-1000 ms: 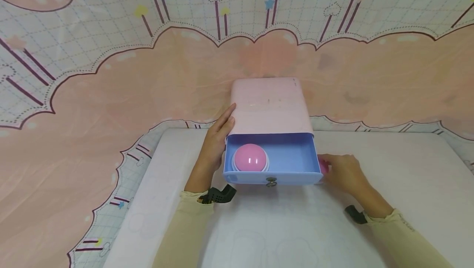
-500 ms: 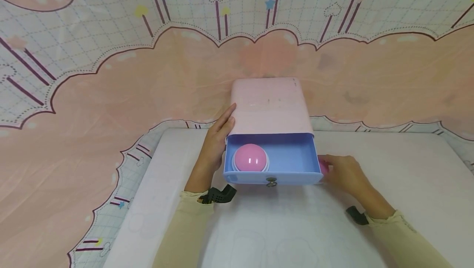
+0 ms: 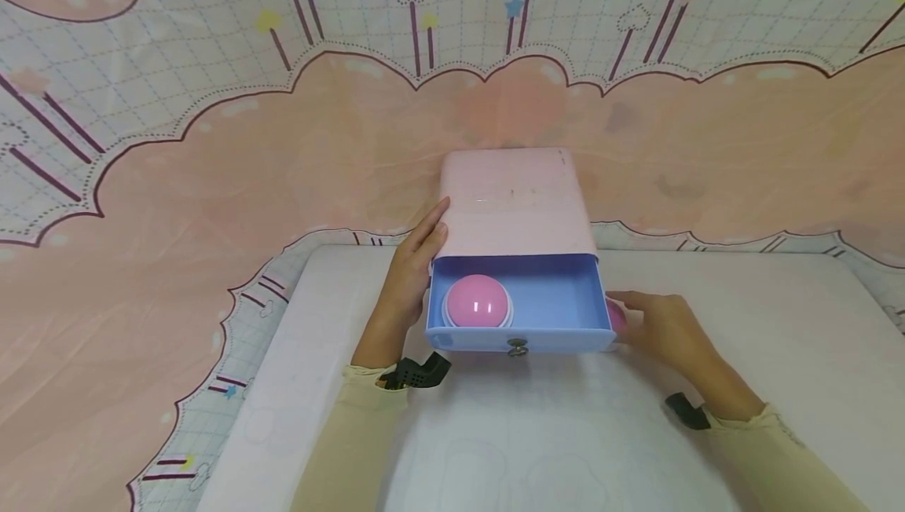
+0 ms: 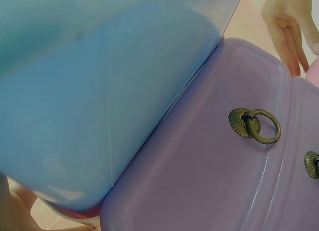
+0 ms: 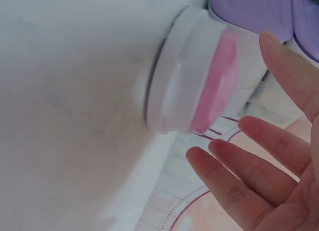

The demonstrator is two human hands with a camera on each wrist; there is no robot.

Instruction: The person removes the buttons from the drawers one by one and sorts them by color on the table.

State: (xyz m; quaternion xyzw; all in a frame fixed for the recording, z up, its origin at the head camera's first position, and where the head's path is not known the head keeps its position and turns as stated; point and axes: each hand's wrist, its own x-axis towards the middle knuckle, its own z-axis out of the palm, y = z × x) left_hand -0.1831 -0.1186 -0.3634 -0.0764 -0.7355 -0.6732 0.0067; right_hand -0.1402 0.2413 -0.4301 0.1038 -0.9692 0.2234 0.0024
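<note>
A small drawer cabinet with a pale pink top (image 3: 519,202) stands on the table, its blue top drawer (image 3: 555,292) pulled out. Inside that drawer, at the left, sits a round container with a domed pink lid (image 3: 478,301). My left hand (image 3: 406,280) rests along the cabinet's left side with fingers extended. Beside the drawer's right side, my right hand (image 3: 663,331) is near a second round container, white with a pink lid (image 5: 217,84), standing on the table. The right wrist view shows its fingers spread and apart from that container.
Purple lower drawers (image 4: 199,141) with brass ring pulls (image 4: 264,126) lie shut under the blue one. The white table (image 3: 523,433) spreads in front and to both sides. A patterned cloth (image 3: 353,151) hangs behind it.
My right hand has loosened from the container beside the drawer and shifted slightly right. My left hand and the cabinet have stayed in place.
</note>
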